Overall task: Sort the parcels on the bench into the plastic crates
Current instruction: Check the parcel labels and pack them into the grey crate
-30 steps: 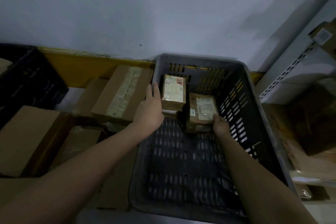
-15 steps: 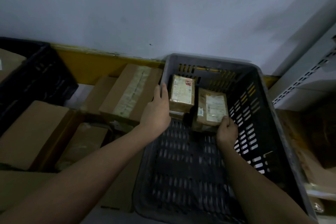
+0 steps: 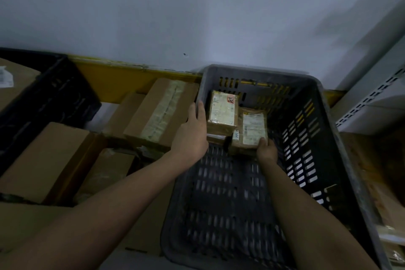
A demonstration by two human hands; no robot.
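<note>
A grey slotted plastic crate (image 3: 328, 129) stands against the wall. At its far end lie two brown parcels with white labels. The left parcel (image 3: 222, 114) sits atop a smaller parcel (image 3: 215, 138). My left hand (image 3: 192, 131) lies with straight fingers against the left parcel's left side, next to the crate wall; its thumb is hidden. The right parcel (image 3: 252, 125) lies beside it, tilted. My right hand (image 3: 266, 149) grips the right parcel's near edge with curled fingers.
Several cardboard boxes (image 3: 160, 114) lie on the bench left of the crate. A black crate (image 3: 54, 94) with a box inside stands at the far left. White perforated shelving (image 3: 372, 98) and more parcels are at the right. A yellow rail (image 3: 114, 74) runs along the wall.
Both hands stay on their parcels at the crate's far end. My right hand has slid a little toward the right parcel's right corner. The view has shifted slightly.
</note>
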